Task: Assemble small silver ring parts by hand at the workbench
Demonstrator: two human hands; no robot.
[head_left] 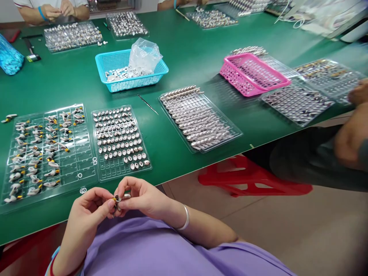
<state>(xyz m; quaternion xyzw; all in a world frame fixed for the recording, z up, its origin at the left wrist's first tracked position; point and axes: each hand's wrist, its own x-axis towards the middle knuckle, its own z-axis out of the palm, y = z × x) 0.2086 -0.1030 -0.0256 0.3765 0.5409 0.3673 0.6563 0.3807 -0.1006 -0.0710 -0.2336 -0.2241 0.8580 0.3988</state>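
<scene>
My left hand [91,211] and my right hand [143,199] meet just off the table's near edge, fingertips almost touching. Between them is a small earbud piece [117,199] with a yellow tip, pinched by both. A shiny silver-white bit [126,196] shows at my right fingers; I cannot tell if it is a separate part. Fingers hide much of the piece. Beyond my left hand lies a clear tray [82,143] of white earbud pieces with yellow ends. A smaller tray [107,168] beside it holds rows of small oval earbud shells.
Small white rings [83,190] lie near the left tray. Tweezers [147,104] rest behind the shell tray. Right of them is a tray of white stems [198,119]. Farther back stand a blue basket [132,82] and a pink basket [244,86]. A red stool [224,178] and co-worker's arm [352,134] are right.
</scene>
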